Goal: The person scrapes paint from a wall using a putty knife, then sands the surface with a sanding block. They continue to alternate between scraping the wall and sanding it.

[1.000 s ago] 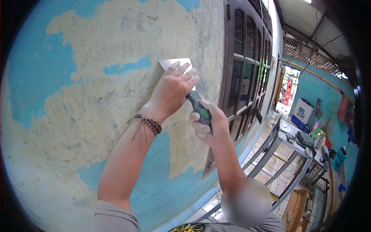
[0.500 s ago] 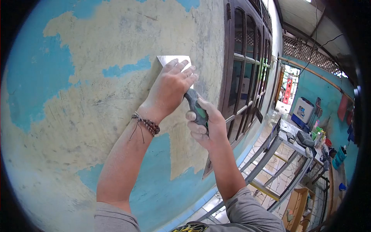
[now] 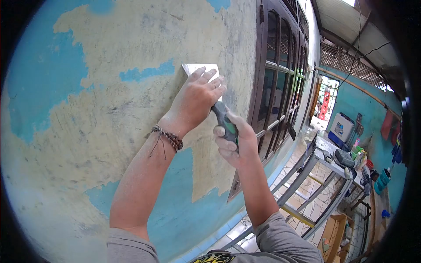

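My right hand [image 3: 237, 140] is wrapped round the dark grey and green handle of a scraper [image 3: 226, 120]. Its wide, shiny metal blade [image 3: 202, 69] lies against the wall [image 3: 131, 103], just right of a small blue paint patch [image 3: 149, 72]. With fingers spread and laid flat, my left hand [image 3: 199, 96] presses on the blade and covers much of it. Both hands are dusty. A braided bracelet [image 3: 167, 138] circles my left wrist. Around the blade the wall is bare and cream-coloured, with ragged areas of blue paint at the left and below.
A dark wooden window frame [image 3: 259, 65] with panes stands close to the right of my hands. Further right, a metal trestle [image 3: 302, 184] and a cluttered table [image 3: 326, 147] stand on the tiled floor. A wooden box [image 3: 332, 234] lies low at the right.
The scraper and both hands have slid slightly down the wall, relative to the small blue patch. My view has shifted a little; both hands keep the same hold.
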The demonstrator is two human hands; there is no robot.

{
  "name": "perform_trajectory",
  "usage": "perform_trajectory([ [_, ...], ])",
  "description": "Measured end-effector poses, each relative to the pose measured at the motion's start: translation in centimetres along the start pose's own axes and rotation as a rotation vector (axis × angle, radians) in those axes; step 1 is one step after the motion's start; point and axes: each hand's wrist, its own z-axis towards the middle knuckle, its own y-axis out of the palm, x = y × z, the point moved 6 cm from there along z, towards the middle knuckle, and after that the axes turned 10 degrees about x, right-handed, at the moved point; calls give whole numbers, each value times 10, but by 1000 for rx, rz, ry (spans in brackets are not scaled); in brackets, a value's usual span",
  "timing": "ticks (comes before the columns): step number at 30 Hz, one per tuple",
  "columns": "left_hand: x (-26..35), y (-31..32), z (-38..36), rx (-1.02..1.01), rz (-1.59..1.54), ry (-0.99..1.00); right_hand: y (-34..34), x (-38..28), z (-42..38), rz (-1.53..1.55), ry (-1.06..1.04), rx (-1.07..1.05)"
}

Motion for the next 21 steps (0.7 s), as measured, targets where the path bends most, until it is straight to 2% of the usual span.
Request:
perform_trajectory([
  [8, 2, -2, -1, 9, 2, -5, 8, 1, -7, -8, 19, 10],
  [12, -8, -1, 11, 16, -4, 2, 12, -12, 3, -19, -36, 22],
  [15, -10, -1, 19, 14, 6, -4, 18, -17, 6, 6, -21, -33],
  [21, -7, -3, 12, -3, -7, 12, 14, -9, 0, -27, -18, 24],
])
